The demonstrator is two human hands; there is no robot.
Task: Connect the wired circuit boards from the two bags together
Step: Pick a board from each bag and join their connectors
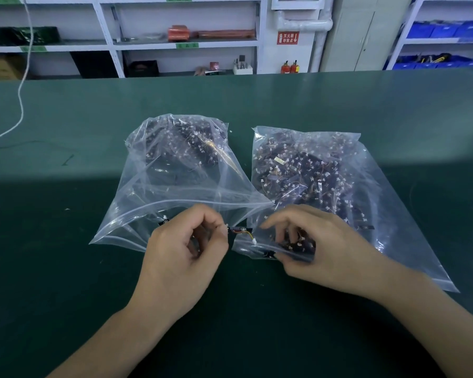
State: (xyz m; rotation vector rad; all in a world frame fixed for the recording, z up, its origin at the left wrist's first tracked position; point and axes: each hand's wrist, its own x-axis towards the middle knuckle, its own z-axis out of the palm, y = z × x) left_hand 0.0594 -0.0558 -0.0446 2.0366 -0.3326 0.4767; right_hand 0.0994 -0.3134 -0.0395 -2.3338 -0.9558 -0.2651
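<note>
Between your hands, a small circuit board (pixel 239 230) juts rightward from your left hand (pixel 186 249), which pinches it. Your right hand (pixel 311 241) rests just beside it, fingers curled into the right bag (pixel 366 186) mouth, grasping nothing clearly visible.

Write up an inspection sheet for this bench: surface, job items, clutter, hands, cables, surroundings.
Surface: green table, small white specks near the left edge.
Job items: left bag and right bag, clear plastic, side by side, both full of small dark boards with white plugs.
Clutter: nothing seen.
Hands: left hand pinches a small board with a yellow wire; right hand reaches into the right bag's mouth, grip unclear.
Cables: white cord hangs down at far left.
Surroundings: white shelves, blue bins, two fire extinguishers.
</note>
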